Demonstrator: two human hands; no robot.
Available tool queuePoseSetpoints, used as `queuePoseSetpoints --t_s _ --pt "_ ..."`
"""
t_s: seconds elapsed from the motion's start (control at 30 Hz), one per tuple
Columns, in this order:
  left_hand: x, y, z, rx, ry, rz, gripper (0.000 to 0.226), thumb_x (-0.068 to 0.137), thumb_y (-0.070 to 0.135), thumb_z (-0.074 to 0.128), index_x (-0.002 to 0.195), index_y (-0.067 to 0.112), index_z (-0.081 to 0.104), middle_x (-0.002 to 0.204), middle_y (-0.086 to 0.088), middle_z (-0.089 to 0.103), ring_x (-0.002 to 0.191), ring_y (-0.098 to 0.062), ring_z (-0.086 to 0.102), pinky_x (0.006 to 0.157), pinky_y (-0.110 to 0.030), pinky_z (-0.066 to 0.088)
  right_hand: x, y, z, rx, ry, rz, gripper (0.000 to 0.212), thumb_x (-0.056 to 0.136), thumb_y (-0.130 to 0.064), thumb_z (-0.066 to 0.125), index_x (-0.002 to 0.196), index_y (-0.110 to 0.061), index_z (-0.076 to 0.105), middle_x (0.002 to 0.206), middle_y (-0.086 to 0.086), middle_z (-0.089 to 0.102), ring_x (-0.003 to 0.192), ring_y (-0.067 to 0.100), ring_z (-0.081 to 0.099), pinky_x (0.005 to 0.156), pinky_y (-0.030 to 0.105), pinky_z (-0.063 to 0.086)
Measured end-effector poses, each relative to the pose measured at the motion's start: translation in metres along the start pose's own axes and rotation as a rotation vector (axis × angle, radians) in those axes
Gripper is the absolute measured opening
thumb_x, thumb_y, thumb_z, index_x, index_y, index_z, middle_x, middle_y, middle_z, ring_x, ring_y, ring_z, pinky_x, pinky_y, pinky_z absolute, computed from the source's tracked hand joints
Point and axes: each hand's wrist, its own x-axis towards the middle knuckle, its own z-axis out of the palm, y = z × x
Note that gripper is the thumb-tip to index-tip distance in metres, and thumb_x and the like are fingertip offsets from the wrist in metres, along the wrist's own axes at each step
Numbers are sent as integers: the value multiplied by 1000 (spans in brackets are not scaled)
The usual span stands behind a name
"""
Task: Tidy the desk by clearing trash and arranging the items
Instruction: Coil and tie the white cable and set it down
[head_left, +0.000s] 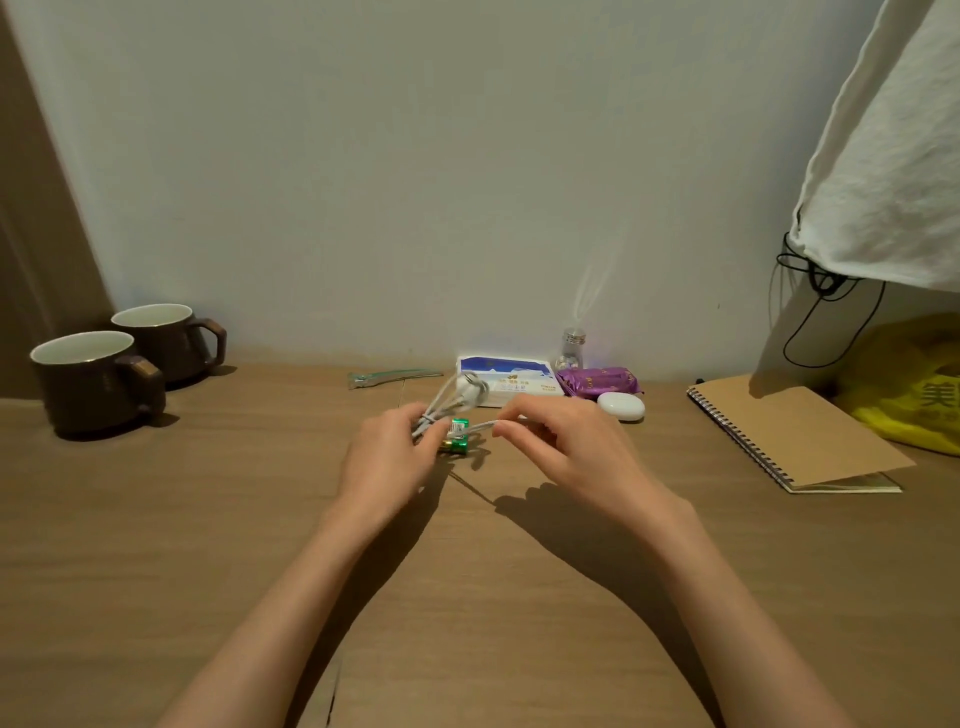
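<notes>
A white charging cable (457, 402) is bunched into loops above the middle of the wooden desk (208, 519). My left hand (387, 460) grips the bundle of loops. My right hand (566, 447) pinches the cable's free end between thumb and forefinger, just right of the bundle. Green batteries (457, 436) lie on the desk right under the cable, between my hands. Whether my left fingers touch the batteries I cannot tell.
Two dark mugs (98, 379) stand at the far left. Along the wall lie a green wrapper (389, 376), a tissue pack (514, 382), a purple packet (597, 382), a small bottle (571, 348) and a white case (621, 406). A spiral notebook (789, 436) and yellow bag (914, 384) sit right.
</notes>
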Motion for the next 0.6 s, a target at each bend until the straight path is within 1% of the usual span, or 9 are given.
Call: queuePoseSetpoints --t_s 0.1,0.17,0.27,0.33,0.37,0.43,0.5,0.57,0.6 --pt "-2 4 -1 42 -94 205 23 88 34 61 109 30 69 81 8 58 74 -11 53 66 -33 50 5 5 -3 -95 59 -96 25 95 -51 41 92 -35 60 74 -18 53 71 2 43 66 20 29" --pt "1 3 1 93 -137 344 20 83 36 67 101 28 72 77 12 52 72 -8 50 61 -30 42 8 8 -7 -97 84 -106 25 93 -53 43 90 -34 60 74 -16 50 73 3 39 68 22 28" --pt "0 7 -1 21 -233 454 20 75 38 73 92 27 74 72 17 57 67 -3 53 58 -21 38 14 9 -18 146 50 -19 25 89 -47 56 87 -26 70 76 -7 61 75 10 48 68 29 37" --pt "-1 14 -2 -136 -340 447 26 68 43 73 90 31 74 73 14 65 67 -5 58 57 -21 44 18 14 -27 386 -65 92 21 90 -35 62 89 -18 74 82 3 68 82 27 56 73 44 45" --pt "-3 19 -3 -204 -380 449 25 65 44 73 88 32 73 72 14 67 67 -5 60 57 -21 47 18 19 -30 449 -123 144 21 91 -32 61 92 -17 75 87 7 69 87 34 58 78 47 46" --pt "-8 28 -4 -328 -436 451 17 64 40 74 80 36 69 65 19 65 63 -2 59 56 -17 47 16 28 -33 475 -208 202 22 92 -31 60 97 -17 76 92 9 70 89 29 61 82 42 49" --pt "-12 37 -6 -460 -465 426 13 66 36 74 78 33 69 64 17 65 59 -1 57 53 -16 44 13 31 -30 511 -239 240 20 92 -29 59 96 -19 76 87 1 72 82 14 63 75 30 51" --pt "-14 43 -10 -583 -417 363 7 75 20 72 81 20 69 61 11 63 52 0 51 47 -12 38 11 27 -21 550 -214 266 17 93 -25 59 90 -22 76 74 -6 68 69 5 58 64 20 46" --pt "-13 43 -10 -636 -353 303 4 79 14 69 81 17 68 57 11 59 47 0 46 44 -11 34 10 26 -14 540 -185 271 19 93 -27 58 87 -24 75 69 -4 64 65 8 53 61 21 42"
